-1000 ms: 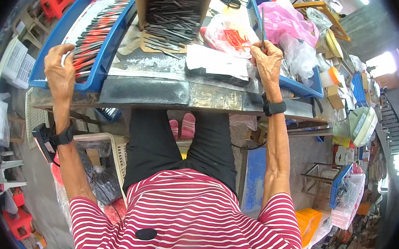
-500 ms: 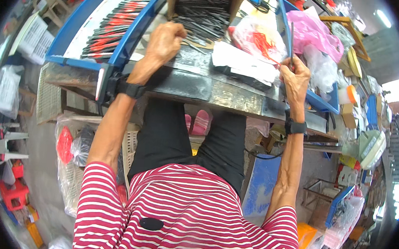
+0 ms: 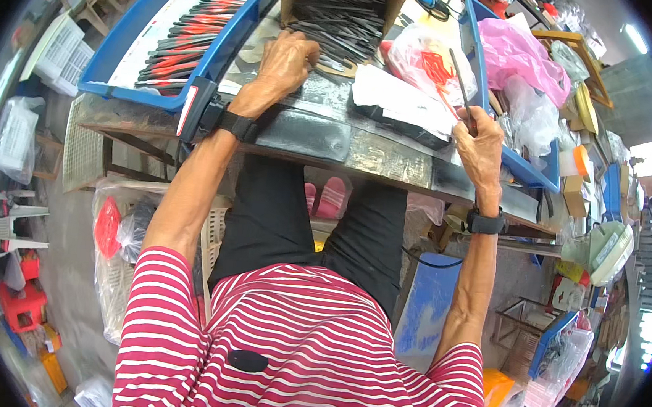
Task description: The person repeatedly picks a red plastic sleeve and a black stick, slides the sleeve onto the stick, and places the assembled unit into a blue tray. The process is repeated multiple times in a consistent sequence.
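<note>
My left hand [image 3: 285, 66] is at the near left corner of a cardboard box [image 3: 399, 6] heaped with slim dark sticks [image 3: 337, 9]. Its fingers curl down by the nearest sticks, and whatever they hold is hidden. To the right, my right hand [image 3: 479, 150] pinches one slim dark stick [image 3: 459, 80], which points up and away from me. A thin red strip [image 3: 447, 104] runs from these fingertips toward a clear plastic bag [image 3: 415, 46] with red strips in it. White paper [image 3: 399, 98] on a black block lies between my hands.
A long blue tray [image 3: 139, 97] at the left holds rows of black-and-red sticks [image 3: 193, 40]. Another blue tray [image 3: 527, 173] at the right carries pink and clear plastic bags. The worn bench edge [image 3: 375, 161] runs before my lap.
My left hand has shifted slightly right and closer to the sticks in the box. The right hand has lowered a little, and its stick now tilts to the left.
</note>
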A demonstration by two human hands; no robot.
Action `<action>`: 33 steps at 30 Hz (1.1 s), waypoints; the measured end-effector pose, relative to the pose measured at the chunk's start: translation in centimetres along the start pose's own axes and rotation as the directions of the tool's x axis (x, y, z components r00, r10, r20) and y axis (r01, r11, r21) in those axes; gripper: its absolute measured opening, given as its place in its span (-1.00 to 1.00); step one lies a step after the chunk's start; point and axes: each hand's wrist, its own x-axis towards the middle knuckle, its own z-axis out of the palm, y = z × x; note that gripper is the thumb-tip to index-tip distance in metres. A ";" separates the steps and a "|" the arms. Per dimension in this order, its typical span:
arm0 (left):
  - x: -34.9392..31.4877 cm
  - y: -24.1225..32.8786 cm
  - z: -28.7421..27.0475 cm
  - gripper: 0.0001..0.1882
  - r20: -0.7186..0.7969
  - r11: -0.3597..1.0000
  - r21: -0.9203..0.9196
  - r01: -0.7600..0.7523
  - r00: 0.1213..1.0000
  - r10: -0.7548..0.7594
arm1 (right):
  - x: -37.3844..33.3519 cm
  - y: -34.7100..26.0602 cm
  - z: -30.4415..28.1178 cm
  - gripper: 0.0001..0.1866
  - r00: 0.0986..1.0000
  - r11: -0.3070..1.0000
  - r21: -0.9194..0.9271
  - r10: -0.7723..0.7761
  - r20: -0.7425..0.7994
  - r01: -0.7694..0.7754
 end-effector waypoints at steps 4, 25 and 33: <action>-0.1 -0.4 0.2 -0.81 0.017 0.997 0.043 -0.062 0.998 0.061 | -0.3 -0.1 -0.3 -0.84 0.997 0.989 0.123 0.077 0.004 -0.077; -4.7 9.4 -7.9 -0.78 0.162 0.790 -0.610 -0.061 0.967 0.199 | -4.7 -5.5 -1.8 -0.85 0.995 0.887 0.462 0.060 -0.086 -0.013; -5.0 11.7 -6.5 -0.49 0.084 0.609 -0.773 -0.179 0.922 0.379 | -6.0 -8.1 -3.1 -0.61 0.822 0.823 0.042 -0.561 -0.095 0.567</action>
